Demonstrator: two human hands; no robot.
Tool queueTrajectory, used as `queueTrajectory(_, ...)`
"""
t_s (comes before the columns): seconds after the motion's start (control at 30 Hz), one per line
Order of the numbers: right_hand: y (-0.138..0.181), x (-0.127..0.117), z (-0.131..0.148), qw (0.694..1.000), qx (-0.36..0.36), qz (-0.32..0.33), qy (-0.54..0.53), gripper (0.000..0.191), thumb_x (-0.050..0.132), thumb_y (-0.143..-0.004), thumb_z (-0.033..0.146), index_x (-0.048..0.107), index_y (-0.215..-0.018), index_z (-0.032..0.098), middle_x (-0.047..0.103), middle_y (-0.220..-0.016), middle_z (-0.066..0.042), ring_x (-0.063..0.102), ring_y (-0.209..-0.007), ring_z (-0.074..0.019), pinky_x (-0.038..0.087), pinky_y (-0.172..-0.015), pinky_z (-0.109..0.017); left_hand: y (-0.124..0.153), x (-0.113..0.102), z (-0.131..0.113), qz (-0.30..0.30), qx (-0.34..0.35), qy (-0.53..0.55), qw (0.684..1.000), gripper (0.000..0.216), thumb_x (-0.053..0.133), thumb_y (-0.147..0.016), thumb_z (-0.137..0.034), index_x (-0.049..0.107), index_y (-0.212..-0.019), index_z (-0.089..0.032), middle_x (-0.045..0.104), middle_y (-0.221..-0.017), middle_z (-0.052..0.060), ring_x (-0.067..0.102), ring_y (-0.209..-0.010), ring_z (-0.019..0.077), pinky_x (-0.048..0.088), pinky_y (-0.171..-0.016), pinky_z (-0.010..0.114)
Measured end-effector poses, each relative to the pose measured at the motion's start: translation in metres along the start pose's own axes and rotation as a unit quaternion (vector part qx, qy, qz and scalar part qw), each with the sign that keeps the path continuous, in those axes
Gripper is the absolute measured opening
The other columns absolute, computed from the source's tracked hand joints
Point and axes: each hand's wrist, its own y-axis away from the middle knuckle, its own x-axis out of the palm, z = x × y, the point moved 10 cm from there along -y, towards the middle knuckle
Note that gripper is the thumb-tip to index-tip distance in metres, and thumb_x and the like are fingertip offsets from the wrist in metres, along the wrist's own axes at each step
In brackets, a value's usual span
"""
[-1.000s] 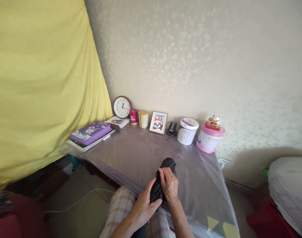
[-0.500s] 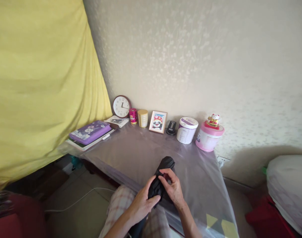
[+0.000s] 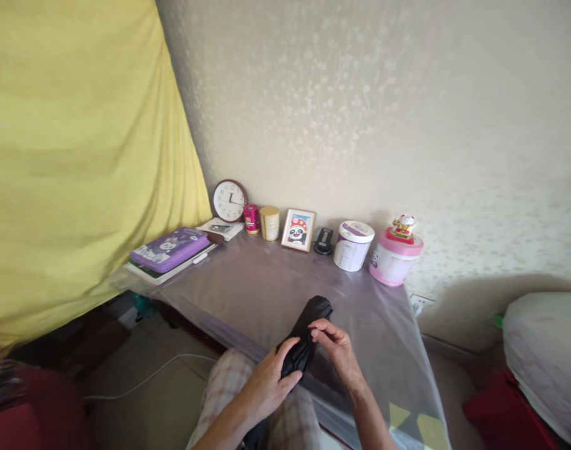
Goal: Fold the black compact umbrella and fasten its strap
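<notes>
A folded black umbrella (image 3: pixel 308 319) lies slanted above the front edge of the table, its far end pointing away and to the right. My left hand (image 3: pixel 271 378) wraps round its near part, thumb on the near side and fingers across the top. With thumb and forefinger, my right hand (image 3: pixel 336 350) pinches a bit of the black fabric along the umbrella's right side. The near end of the umbrella is partly hidden by my left hand.
Along the wall stand a clock (image 3: pixel 230 200), a pink can (image 3: pixel 251 219), a picture frame (image 3: pixel 298 230), a white tub (image 3: pixel 353 245) and a pink tub (image 3: pixel 396 257) with a cat figurine. A purple case (image 3: pixel 170 249) lies at the left of the plastic-covered table (image 3: pixel 248 281).
My right hand has shifted slightly right, drawing the pinched fabric a little out from the umbrella. My left hand keeps its hold, almost in the same place.
</notes>
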Motion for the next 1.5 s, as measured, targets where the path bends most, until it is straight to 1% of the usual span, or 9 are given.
queueTrajectory(0.2, -0.007, 0.026, 0.017, 0.991, -0.053, 0.083, 0.095, 0.026, 0.052, -0.087, 0.040, 0.070, -0.086, 0.021, 0.062, -0.079, -0.002, 0.056, -0.069, -0.0142, 0.048, -0.067, -0.025, 0.003, 0.002, 0.005, 0.010, -0.025, -0.124, 0.992, 0.054, 0.047, -0.084, -0.031, 0.037, -0.137, -0.031, 0.054, -0.122, 0.009, 0.058, -0.107, 0.0242, 0.043, -0.092, 0.035)
queueTrajectory(0.47, -0.011, 0.042, 0.025, 0.947, -0.105, 0.099, 0.288, 0.020, 0.050, -0.086, 0.020, 0.070, -0.087, 0.023, 0.062, -0.085, -0.003, 0.061, -0.077, -0.0146, 0.048, -0.072, -0.026, 0.006, 0.007, 0.004, 0.013, -0.039, -0.210, 0.977, 0.053, 0.046, -0.085, -0.031, 0.036, -0.138, -0.031, 0.055, -0.117, 0.011, 0.064, -0.091, 0.0250, 0.047, -0.079, 0.034)
queueTrajectory(0.67, -0.012, 0.052, 0.032, 0.895, -0.115, 0.068, 0.426, 0.019, 0.048, -0.080, 0.009, 0.062, -0.084, 0.022, 0.063, -0.080, -0.002, 0.061, -0.071, -0.0151, 0.047, -0.065, -0.025, 0.006, 0.003, 0.004, -0.002, -0.038, -0.156, 0.987, 0.062, 0.049, -0.082, -0.029, 0.030, -0.140, -0.024, 0.056, -0.117, 0.011, 0.060, -0.101, 0.0248, 0.045, -0.085, 0.033)
queueTrajectory(0.8, -0.007, 0.060, 0.041, 0.892, -0.165, 0.076, 0.414, 0.022, 0.043, -0.088, 0.014, 0.064, -0.083, 0.022, 0.063, -0.088, -0.004, 0.062, -0.077, -0.0156, 0.049, -0.070, -0.026, 0.004, -0.007, 0.002, -0.022, -0.015, -0.043, 0.999, 0.059, 0.052, -0.077, -0.026, 0.038, -0.134, -0.024, 0.055, -0.126, 0.008, 0.055, -0.112, 0.0218, 0.041, -0.095, 0.031)
queueTrajectory(0.93, -0.014, 0.028, 0.047, 0.926, -0.193, 0.006, 0.325, 0.020, 0.045, -0.089, 0.022, 0.065, -0.093, 0.022, 0.064, -0.097, -0.006, 0.062, -0.088, -0.0175, 0.050, -0.078, -0.029, 0.004, -0.017, 0.006, -0.011, -0.056, 0.094, 0.994, 0.059, 0.052, -0.077, -0.031, 0.036, -0.134, -0.025, 0.064, -0.109, 0.005, 0.064, -0.082, 0.0174, 0.051, -0.073, 0.029)
queueTrajectory(1.0, -0.021, -0.008, 0.044, 0.938, -0.173, -0.083, 0.289, 0.020, 0.048, -0.087, 0.029, 0.065, -0.094, 0.021, 0.066, -0.094, -0.007, 0.063, -0.083, -0.0187, 0.052, -0.075, -0.032, 0.005, -0.018, 0.010, 0.013, -0.104, 0.140, 0.985, 0.061, 0.050, -0.080, -0.037, 0.029, -0.137, -0.028, 0.065, -0.088, 0.000, 0.058, -0.056, 0.0129, 0.047, -0.050, 0.024)
queueTrajectory(1.1, -0.026, -0.046, 0.032, 0.948, -0.121, -0.151, 0.252, 0.026, 0.051, -0.084, 0.039, 0.067, -0.091, 0.019, 0.068, -0.088, -0.007, 0.064, -0.076, -0.0200, 0.053, -0.071, -0.034, -0.001, -0.025, 0.007, 0.022, -0.109, 0.161, 0.981, 0.065, 0.052, -0.079, -0.040, 0.025, -0.137, -0.027, 0.061, -0.079, -0.002, 0.051, -0.048, 0.0099, 0.040, -0.041, 0.020)
queueTrajectory(1.37, -0.020, -0.057, 0.006, 0.967, -0.077, -0.144, 0.194, 0.034, 0.055, -0.079, 0.049, 0.070, -0.086, 0.019, 0.071, -0.084, -0.008, 0.064, -0.077, -0.0220, 0.051, -0.070, -0.034, -0.017, -0.037, 0.020, 0.014, -0.078, 0.011, 0.997, 0.058, 0.051, -0.081, -0.044, 0.039, -0.133, -0.021, 0.061, -0.109, 0.009, 0.059, -0.059, 0.0109, 0.048, -0.064, 0.025)
queueTrajectory(1.5, -0.017, -0.069, -0.018, 0.972, -0.036, -0.161, 0.169, 0.042, 0.058, -0.074, 0.057, 0.071, -0.082, 0.017, 0.071, -0.077, -0.007, 0.063, -0.070, -0.0221, 0.050, -0.065, -0.033, -0.008, -0.045, 0.036, -0.035, -0.075, -0.095, 0.992, 0.061, 0.040, -0.087, -0.049, 0.035, -0.138, -0.017, 0.054, -0.120, 0.013, 0.062, -0.094, 0.0199, 0.046, -0.083, 0.028)
